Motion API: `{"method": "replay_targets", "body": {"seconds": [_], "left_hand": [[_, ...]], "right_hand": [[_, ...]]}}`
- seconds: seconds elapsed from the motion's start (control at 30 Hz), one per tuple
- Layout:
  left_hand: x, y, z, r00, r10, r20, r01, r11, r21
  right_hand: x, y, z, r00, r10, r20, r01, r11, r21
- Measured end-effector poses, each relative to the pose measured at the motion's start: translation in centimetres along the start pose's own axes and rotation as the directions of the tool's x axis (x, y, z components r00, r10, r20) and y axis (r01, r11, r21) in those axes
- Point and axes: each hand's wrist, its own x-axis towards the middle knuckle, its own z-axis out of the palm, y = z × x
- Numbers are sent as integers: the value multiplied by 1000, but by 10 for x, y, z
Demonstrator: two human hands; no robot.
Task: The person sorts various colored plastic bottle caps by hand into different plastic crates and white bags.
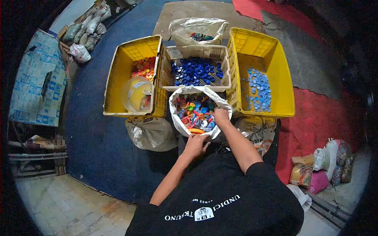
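Observation:
A white sack (175,118) with a rolled-down rim stands in front of me, filled with mixed plastic bottle caps (195,112) in red, orange, green, blue and white. My left hand (195,144) is closed on the sack's near rim, its thumb on the outside. Over the right side of the sack's mouth, my right hand (221,117) reaches in among the caps. Its fingers look curled, and their tips are hidden. An orange ring-shaped piece (197,130) lies just inside the near rim.
Behind the sack, a white crate (167,70) holds dark blue caps. A yellow crate (112,90) at left contains red and orange caps and a clear round tub (136,92); another yellow crate (283,90) at right has light blue caps. Beyond is a translucent bag (179,33). Tied sacks (151,135) flank me.

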Motion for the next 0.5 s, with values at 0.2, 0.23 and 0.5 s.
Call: {"method": "replay_targets", "body": {"seconds": [0.2, 0.23, 0.5], "left_hand": [[-4, 2, -13, 995, -84, -50, 79, 992, -101], [-3, 4, -15, 980, -196, -38, 185, 962, -200], [79, -6, -33, 981, -178, -82, 183, 981, 64]], "right_hand": [[-19, -1, -26, 943, 13, -331, 166, 847, 505], [-21, 1, -35, 944, 15, -331, 163, 848, 504], [-45, 18, -69, 990, 56, -131, -35, 987, 157]]}}
